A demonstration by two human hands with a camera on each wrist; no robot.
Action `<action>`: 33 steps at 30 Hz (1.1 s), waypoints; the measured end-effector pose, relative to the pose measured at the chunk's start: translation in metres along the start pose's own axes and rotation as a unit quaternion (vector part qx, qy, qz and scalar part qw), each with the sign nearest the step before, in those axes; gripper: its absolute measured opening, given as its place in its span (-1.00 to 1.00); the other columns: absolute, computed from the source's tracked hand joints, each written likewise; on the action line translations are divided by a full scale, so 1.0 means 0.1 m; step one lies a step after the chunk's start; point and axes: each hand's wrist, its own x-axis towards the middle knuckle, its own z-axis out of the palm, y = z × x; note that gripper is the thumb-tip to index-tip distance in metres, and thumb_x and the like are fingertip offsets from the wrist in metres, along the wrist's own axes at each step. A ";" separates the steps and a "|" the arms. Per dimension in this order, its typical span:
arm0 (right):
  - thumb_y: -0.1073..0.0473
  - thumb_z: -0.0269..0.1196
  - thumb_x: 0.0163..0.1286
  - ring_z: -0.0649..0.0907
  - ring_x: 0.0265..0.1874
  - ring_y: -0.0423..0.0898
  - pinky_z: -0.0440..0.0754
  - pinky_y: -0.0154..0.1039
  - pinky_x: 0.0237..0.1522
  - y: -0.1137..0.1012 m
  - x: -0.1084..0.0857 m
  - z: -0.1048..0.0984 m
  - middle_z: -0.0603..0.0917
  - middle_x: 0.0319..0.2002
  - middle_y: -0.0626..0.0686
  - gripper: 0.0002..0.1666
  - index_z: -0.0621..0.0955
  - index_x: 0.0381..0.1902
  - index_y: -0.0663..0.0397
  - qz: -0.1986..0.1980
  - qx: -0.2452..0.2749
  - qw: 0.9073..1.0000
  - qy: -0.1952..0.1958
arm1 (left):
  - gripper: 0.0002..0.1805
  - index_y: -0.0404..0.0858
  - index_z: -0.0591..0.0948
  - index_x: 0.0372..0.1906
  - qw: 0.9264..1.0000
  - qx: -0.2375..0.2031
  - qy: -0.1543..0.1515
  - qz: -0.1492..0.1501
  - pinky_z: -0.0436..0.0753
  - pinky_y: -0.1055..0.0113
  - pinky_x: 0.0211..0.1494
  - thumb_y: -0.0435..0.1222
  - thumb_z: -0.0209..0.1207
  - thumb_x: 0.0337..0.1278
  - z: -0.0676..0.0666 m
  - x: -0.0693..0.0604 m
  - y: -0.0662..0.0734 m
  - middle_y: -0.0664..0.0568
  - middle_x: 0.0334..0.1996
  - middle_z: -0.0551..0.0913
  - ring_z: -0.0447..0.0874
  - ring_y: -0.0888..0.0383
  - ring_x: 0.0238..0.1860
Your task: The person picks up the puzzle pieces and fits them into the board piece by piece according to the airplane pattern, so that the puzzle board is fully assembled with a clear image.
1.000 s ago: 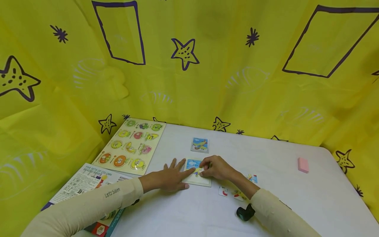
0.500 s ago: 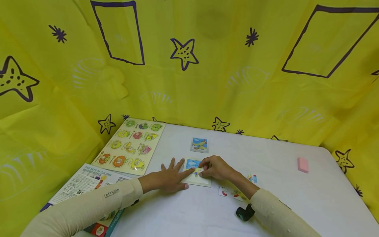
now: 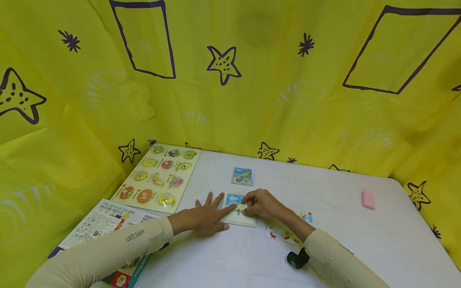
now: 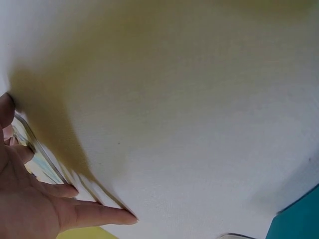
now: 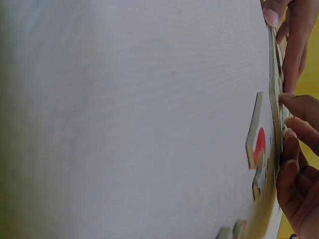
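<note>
The left hand [image 3: 206, 218] lies spread, fingers straight, its index fingertip touching a yellow puzzle piece [image 3: 239, 209] on the puzzle board [image 3: 242, 220], which lies flat on the white table [image 3: 223, 260]. The right hand [image 3: 264, 203] pinches that piece's right side between curled thumb and finger. Loose pieces [image 3: 271, 232] lie near the right forearm, and an airplane picture [image 3: 242, 176] sits just beyond the board.

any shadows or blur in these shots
Head view: light fairly even, large title on the box legible; left wrist view: soft brownish shadow on the white tabletop beside the left hand; right wrist view: dark blurred band down the left edge, loose puzzle pieces nearly edge-on.
</note>
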 end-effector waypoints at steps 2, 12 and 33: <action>0.16 0.47 0.23 0.50 -0.39 -0.19 0.47 -0.36 -0.31 0.00 0.00 0.00 0.59 -0.45 -0.11 -0.75 0.75 -0.14 0.11 -0.001 0.000 1.000 0.003 | -0.27 0.22 0.06 0.60 1.000 0.000 -0.001 0.000 0.17 -0.54 0.31 0.22 -0.07 0.44 0.01 0.01 -0.01 -0.21 0.63 -0.12 -0.16 -0.48 0.55; 0.16 0.47 0.23 0.52 -0.39 -0.18 0.48 -0.33 -0.31 -0.04 -0.03 0.02 0.59 -0.46 -0.13 -0.76 0.77 -0.15 0.08 0.015 0.007 1.000 0.015 | -0.26 0.24 0.06 0.60 1.000 0.000 -0.002 -0.003 0.17 -0.54 0.31 0.23 -0.06 0.43 0.03 0.03 -0.02 -0.20 0.63 -0.12 -0.16 -0.48 0.55; 0.06 0.43 0.29 0.52 -0.25 -0.16 0.45 -0.34 -0.20 0.07 -0.14 -0.04 0.63 -0.26 -0.10 -0.64 0.69 0.02 0.01 -0.022 0.004 1.000 0.000 | -0.26 0.26 0.06 0.60 1.000 0.012 -0.003 -0.007 0.20 -0.51 0.31 0.25 -0.06 0.41 0.04 0.04 -0.01 -0.19 0.63 -0.10 -0.13 -0.47 0.55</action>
